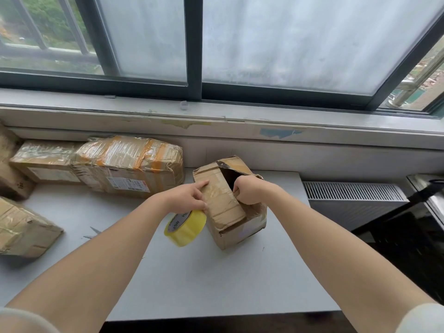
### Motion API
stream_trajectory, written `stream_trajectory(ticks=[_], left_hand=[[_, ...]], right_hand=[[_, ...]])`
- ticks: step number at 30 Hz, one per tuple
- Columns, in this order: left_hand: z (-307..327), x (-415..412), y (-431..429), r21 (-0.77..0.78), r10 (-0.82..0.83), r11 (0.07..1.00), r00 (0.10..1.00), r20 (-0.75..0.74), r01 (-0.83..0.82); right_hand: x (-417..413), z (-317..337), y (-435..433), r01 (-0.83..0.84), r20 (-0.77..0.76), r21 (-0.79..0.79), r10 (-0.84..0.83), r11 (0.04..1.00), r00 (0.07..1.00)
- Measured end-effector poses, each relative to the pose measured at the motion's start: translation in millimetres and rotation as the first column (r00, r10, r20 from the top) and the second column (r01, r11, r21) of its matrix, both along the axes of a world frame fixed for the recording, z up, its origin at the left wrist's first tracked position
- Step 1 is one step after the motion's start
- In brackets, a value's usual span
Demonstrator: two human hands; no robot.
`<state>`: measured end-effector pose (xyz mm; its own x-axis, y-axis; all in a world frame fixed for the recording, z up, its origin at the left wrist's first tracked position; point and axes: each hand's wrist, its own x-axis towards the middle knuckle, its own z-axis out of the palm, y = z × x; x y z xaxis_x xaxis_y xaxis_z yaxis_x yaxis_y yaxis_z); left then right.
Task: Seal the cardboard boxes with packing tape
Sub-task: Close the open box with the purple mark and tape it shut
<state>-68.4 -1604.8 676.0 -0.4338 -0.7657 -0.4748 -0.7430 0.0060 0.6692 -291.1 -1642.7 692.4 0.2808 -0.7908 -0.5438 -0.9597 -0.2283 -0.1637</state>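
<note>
1. Yellow tape roll (pixel 185 227) is nearest, gripped in the curled fingers of the left hand (pixel 187 198), just beside the box's left wall; judged light, with a rigid core and slick film; best held through the core.
2. Worn cardboard box (pixel 242 233) is set mid-table (pixel 204 284), top not yet closed; judged light, soft and creased, with slippery patches of old tape; to be steadied at walls and flap edges, not at the torn far corner.
3. Left forefinger is laid straight on the top flap (pixel 216 188); the flap's inner edge is gripped by the right hand (pixel 247 191), fingers curled into the opening.
4. Far left: taped boxes (pixel 127 164), apart from the work; small grey item (pixel 93 230) on the table, not identifiable.
5. Farther: radiator (pixel 353 191) at right, window sill (pixel 240 111) behind; no obstruction is judged.
</note>
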Motion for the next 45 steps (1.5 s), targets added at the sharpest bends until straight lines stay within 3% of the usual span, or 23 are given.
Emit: stream_trajectory(ticks=[3, 7, 11, 17, 22, 25, 28, 31, 34, 36, 41, 45], left_hand=[[6.0, -5.2, 3.0, 0.019, -0.034, 0.999, 0.999, -0.011, 0.034], [0.2, -17.1, 10.9, 0.023, -0.139, 0.99, 0.986, 0.096, 0.138], [-13.5, -21.9, 18.4, 0.004, -0.154, 0.988, 0.967, 0.202, 0.156], [-20.8, -16.9, 17.6, 0.045, -0.163, 0.987, 0.966, 0.201, 0.157], [-16.8, -31.3, 19.1, 0.028, -0.189, 0.982, 0.962, 0.195, 0.187], [-11.2, -37.7, 19.2, 0.018, -0.191, 0.981, 0.963, 0.189, 0.191], [-9.4, -41.1, 19.4, 0.024, -0.194, 0.981, 0.965, 0.178, 0.193], [-8.0, -43.8, 19.0, 0.049, -0.164, 0.986, 0.979, 0.122, 0.159], [-5.5, -46.3, 18.9, 0.084, -0.083, 0.993, 0.996, -0.019, 0.085], [-2.6, -48.6, 20.5, 0.133, -0.026, 0.99, 0.99, -0.14, 0.045], [5.9, -56.5, 23.0, 0.238, 0.091, 0.971, 0.937, -0.337, -0.008], [8.0, -60.3, 24.6, 0.238, 0.143, 0.969, 0.935, -0.325, -0.066]], right_hand=[[0.5, -6.7, 7.2, 0.075, 0.062, -0.068, -0.071, 0.995, 0.996], [-2.1, -25.2, 24.3, 0.18, 0.154, -0.095, -0.164, 0.979, 0.974], [-3.2, -33.4, 37.8, 0.112, 0.204, -0.065, -0.097, 0.992, 0.974], [-10.9, -5.4, 53.7, -0.081, 0.285, -0.101, 0.107, 0.992, 0.953], [-26.9, 2.5, 57.4, 0.011, 0.388, -0.018, -0.003, 1.0, 0.921], [-36.7, -1.5, 59.8, 0.129, 0.586, -0.025, -0.09, 0.991, 0.805], [-46.9, 2.4, 62.4, 0.324, 0.766, 0.1, -0.28, 0.941, 0.579], [-69.5, 8.9, 61.9, 0.516, 0.776, 0.243, -0.483, 0.822, 0.405], [-96.6, 3.2, 64.6, 0.669, 0.74, 0.245, -0.581, 0.702, 0.339], [-106.8, -6.4, 66.5, 0.717, 0.704, 0.224, -0.619, 0.66, 0.35], [-107.0, -20.7, 67.1, 0.709, 0.708, 0.055, -0.528, 0.703, 0.468], [-96.3, -38.5, 73.5, 0.471, 0.504, -0.252, -0.301, 0.845, 0.81]])
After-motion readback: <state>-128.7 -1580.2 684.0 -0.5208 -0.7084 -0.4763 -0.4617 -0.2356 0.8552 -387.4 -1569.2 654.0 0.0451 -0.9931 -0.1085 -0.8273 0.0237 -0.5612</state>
